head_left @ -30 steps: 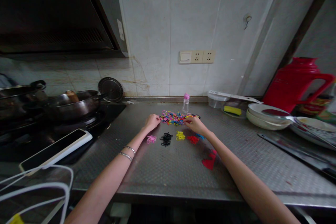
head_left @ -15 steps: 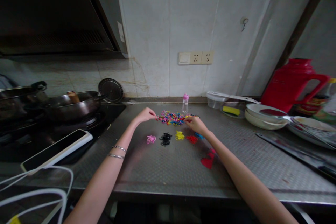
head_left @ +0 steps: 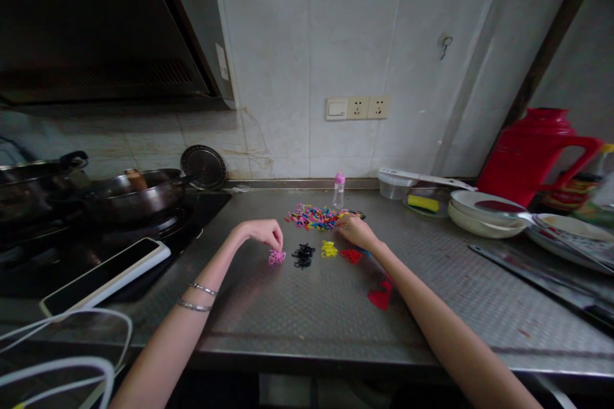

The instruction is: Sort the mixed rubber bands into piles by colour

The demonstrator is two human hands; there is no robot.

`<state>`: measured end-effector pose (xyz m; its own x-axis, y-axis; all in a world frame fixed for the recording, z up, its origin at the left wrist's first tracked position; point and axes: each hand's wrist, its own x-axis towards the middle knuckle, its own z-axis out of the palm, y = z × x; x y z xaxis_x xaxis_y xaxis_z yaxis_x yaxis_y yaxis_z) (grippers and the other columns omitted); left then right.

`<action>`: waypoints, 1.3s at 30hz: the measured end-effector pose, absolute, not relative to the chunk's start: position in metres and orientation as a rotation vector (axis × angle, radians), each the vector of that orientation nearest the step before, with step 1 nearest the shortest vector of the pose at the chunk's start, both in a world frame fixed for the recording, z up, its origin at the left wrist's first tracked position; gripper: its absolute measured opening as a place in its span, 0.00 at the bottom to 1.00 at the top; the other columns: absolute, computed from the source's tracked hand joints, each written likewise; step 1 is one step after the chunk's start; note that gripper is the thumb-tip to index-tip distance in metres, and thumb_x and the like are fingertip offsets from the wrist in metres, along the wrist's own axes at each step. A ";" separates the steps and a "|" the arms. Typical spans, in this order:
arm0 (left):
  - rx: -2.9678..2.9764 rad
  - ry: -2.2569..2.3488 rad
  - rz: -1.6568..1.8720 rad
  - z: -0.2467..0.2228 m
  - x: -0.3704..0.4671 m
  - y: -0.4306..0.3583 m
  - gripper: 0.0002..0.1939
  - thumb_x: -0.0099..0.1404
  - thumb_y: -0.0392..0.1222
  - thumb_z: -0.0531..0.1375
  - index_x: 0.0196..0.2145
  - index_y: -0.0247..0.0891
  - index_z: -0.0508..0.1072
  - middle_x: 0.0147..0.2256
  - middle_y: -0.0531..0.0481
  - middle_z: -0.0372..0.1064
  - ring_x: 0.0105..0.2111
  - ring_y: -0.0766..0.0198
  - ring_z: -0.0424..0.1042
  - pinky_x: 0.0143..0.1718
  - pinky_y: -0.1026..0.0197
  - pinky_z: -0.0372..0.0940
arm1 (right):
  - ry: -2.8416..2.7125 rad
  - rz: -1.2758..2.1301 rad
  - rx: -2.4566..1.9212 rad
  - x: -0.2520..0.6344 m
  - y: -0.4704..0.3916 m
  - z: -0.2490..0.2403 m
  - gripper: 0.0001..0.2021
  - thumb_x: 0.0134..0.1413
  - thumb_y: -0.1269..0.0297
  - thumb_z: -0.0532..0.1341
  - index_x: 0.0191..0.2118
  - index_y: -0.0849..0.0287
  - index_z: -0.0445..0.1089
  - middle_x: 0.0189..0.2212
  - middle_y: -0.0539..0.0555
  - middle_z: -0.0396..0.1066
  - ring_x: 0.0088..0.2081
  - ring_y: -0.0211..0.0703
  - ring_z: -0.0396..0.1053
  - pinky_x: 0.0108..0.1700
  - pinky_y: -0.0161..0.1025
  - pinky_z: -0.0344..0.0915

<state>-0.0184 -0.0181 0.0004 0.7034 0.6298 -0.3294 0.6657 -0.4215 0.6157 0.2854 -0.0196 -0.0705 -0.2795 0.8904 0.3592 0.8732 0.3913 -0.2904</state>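
Note:
On the metal counter [head_left: 288, 307] lies a mixed heap of small colourful bands [head_left: 311, 217]. In front of it are small piles: pink [head_left: 277, 257], black [head_left: 303, 255], yellow [head_left: 329, 248] and red [head_left: 352, 256], with some blue bands partly hidden behind my right wrist. My left hand [head_left: 268, 234] reaches down with pinched fingers at the pink pile; anything between them is too small to name. My right hand [head_left: 351, 229] is at the heap's right side, fingers bent together, their tips hard to see.
A small pink-capped bottle [head_left: 338, 190] stands behind the heap. Pans [head_left: 139, 195] sit on the stove at left, near a white device [head_left: 105, 275]. At right are a yellow sponge [head_left: 423, 204], bowls [head_left: 487, 217], a knife [head_left: 537, 281] and a red thermos [head_left: 532, 156].
My left hand has moved from the left edge of the heap down to the pink pile. My right hand has stayed at the right side of the heap, its fingers slightly lower.

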 end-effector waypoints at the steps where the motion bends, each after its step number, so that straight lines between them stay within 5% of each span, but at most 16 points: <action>1: 2.135 0.983 -0.084 0.000 -0.017 -0.020 0.06 0.43 0.41 0.62 0.21 0.37 0.77 0.16 0.53 0.67 0.15 0.73 0.54 0.17 0.68 0.45 | -2.197 0.049 -1.505 0.285 -0.019 -0.071 0.13 0.47 0.72 0.53 0.35 0.57 0.73 0.38 0.54 0.72 0.43 0.41 0.67 0.47 0.34 0.59; 7: 2.100 1.006 -0.127 -0.003 -0.019 -0.014 0.08 0.44 0.42 0.61 0.24 0.37 0.77 0.16 0.53 0.65 0.15 0.73 0.53 0.16 0.68 0.45 | -2.296 0.053 -1.410 0.285 -0.015 -0.075 0.15 0.46 0.74 0.52 0.37 0.58 0.73 0.38 0.54 0.72 0.45 0.41 0.64 0.50 0.35 0.57; 39: 2.062 1.274 0.884 -0.008 0.019 0.044 0.12 0.54 0.38 0.55 0.34 0.28 0.73 0.22 0.49 0.67 0.19 0.72 0.61 0.20 0.69 0.54 | -2.197 0.074 -1.403 0.284 -0.013 -0.077 0.12 0.45 0.70 0.54 0.34 0.59 0.73 0.36 0.55 0.73 0.41 0.41 0.67 0.47 0.35 0.60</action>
<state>0.0187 0.0443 -0.0080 0.3329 0.9113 0.2425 0.5466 -0.3960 0.7378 0.2843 -0.0127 -0.0774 -0.3225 0.8579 0.4000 0.8289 0.4600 -0.3184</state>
